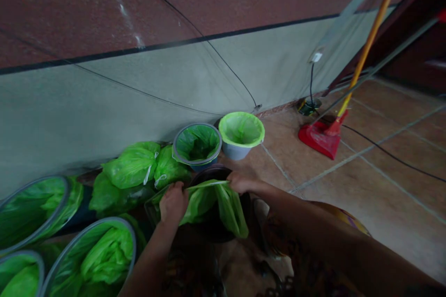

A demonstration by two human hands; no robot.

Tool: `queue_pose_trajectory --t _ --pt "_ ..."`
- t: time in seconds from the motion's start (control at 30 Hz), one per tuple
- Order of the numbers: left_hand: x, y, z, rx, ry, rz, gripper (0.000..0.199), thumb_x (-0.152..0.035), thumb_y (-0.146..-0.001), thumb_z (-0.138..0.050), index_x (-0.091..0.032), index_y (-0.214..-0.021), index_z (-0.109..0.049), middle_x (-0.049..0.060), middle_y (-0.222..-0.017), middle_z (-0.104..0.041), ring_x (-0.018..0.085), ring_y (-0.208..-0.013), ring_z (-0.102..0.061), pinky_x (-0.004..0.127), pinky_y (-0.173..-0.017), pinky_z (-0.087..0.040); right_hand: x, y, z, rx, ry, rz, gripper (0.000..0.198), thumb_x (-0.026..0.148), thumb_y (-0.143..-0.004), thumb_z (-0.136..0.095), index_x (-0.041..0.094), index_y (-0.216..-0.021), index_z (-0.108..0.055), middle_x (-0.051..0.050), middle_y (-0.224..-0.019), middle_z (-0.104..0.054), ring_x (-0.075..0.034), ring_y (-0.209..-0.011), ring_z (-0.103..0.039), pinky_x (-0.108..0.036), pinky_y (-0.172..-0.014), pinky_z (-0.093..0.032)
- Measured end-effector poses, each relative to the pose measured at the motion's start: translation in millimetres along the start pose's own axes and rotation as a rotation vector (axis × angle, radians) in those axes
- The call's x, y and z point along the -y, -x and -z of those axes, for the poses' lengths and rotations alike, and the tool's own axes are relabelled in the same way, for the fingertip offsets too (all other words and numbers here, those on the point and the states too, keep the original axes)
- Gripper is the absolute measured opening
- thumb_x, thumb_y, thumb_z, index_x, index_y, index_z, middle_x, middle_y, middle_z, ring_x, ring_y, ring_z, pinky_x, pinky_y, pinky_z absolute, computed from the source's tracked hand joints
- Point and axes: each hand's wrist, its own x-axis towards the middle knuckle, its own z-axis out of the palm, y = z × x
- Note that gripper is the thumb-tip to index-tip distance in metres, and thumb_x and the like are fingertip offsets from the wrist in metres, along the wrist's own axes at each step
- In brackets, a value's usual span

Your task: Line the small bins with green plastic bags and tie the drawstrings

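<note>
Between my two hands a green bin bag (202, 202) is stretched by its top edge, its loose side hanging down on the right. My left hand (174, 202) is closed on the left part of that edge, and my right hand (240, 182) pinches the right part. Below the bag stands a dark bin (212, 174), mostly covered by the bag and my arms. Just beyond it are a grey-rimmed bin (175, 145) with a dark green liner and a light grey bin (235, 152) with a bright green liner folded over its rim.
Tied green bags (130, 164) lie against the wall at left. Several grey-rimmed bins with green liners, one nearest me (130, 232), stand at lower left. A red dustpan (319, 139) and a yellow-handled broom (369, 39) stand at right; a black cable (386, 144) crosses the tiles.
</note>
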Motion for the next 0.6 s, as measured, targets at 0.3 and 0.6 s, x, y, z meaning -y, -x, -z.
queue_pose_trajectory --t 0.3,0.6 --pt "-61.7 33.7 -39.1 0.002 0.198 -0.346 0.023 -0.023 -0.092 -0.05 -0.018 -0.11 -0.065 0.009 -0.11 -0.07 0.022 -0.098 -0.067 0.032 -0.087 -0.05 6.5 2.7 -1.2 -0.036 -0.254 0.035 0.021 0.025 -0.081 -0.056 0.014 -0.063 -0.06 0.003 -0.051 -0.049 -0.008 -0.045 -0.044 -0.019 -0.041 -0.03" --pt "-64.3 4.3 -63.7 0.397 0.972 0.286 0.04 -0.047 -0.098 -0.038 -0.014 -0.103 -0.061 0.01 -0.093 -0.073 0.016 -0.072 -0.071 0.025 -0.064 -0.055 8.2 7.8 -3.0 0.103 -0.493 0.107 0.02 0.025 -0.08 -0.058 0.012 -0.066 -0.063 0.001 -0.056 -0.057 -0.008 -0.05 -0.049 -0.017 -0.049 -0.04"
